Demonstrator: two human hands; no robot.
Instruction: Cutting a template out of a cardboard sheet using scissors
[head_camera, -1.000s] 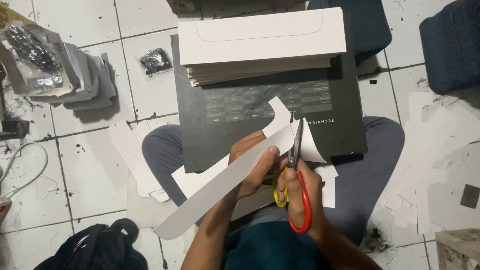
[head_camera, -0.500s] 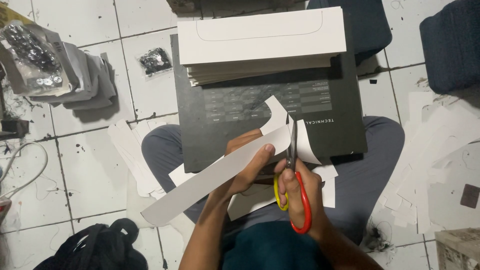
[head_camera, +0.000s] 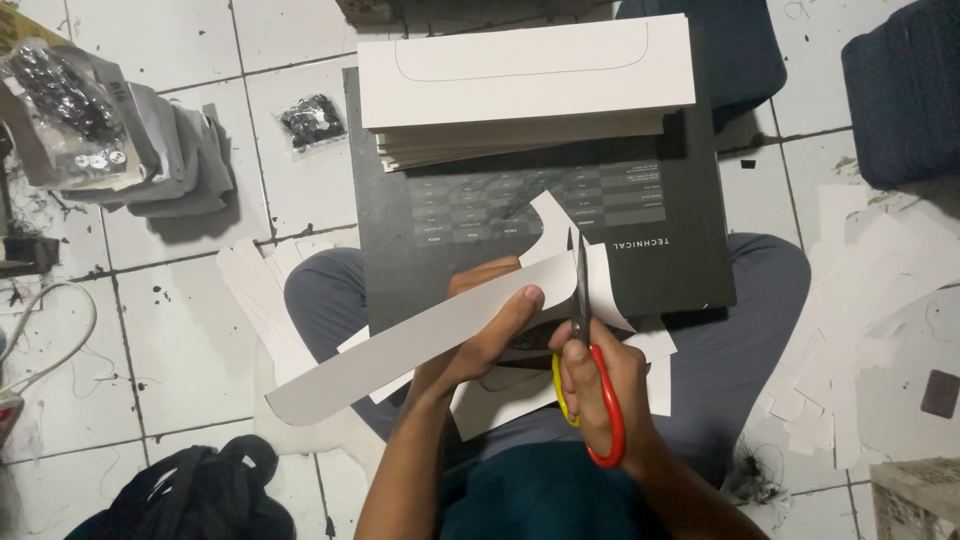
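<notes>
My left hand (head_camera: 480, 335) grips a long grey-white card strip (head_camera: 400, 350) that slants down to the left, thumb on top. My right hand (head_camera: 600, 385) holds scissors with red and yellow handles (head_camera: 600, 410), fingers through the loops. Their blades (head_camera: 580, 290) point away from me and cut into the strip's upper end, where curved offcut flaps curl up on both sides. All this is over a black board (head_camera: 660, 200) resting on my lap.
A stack of white card sheets (head_camera: 525, 75) with a pencilled outline lies at the board's far end. Cut card pieces lie on the tiled floor at left (head_camera: 265, 300) and right (head_camera: 870, 320). Bags of small dark parts (head_camera: 60, 100) sit far left, a black bag (head_camera: 190, 495) near left.
The strip has swung counter-clockwise, its lower end moving left and up. The scissors have shifted slightly left and the blades have closed further along the cut.
</notes>
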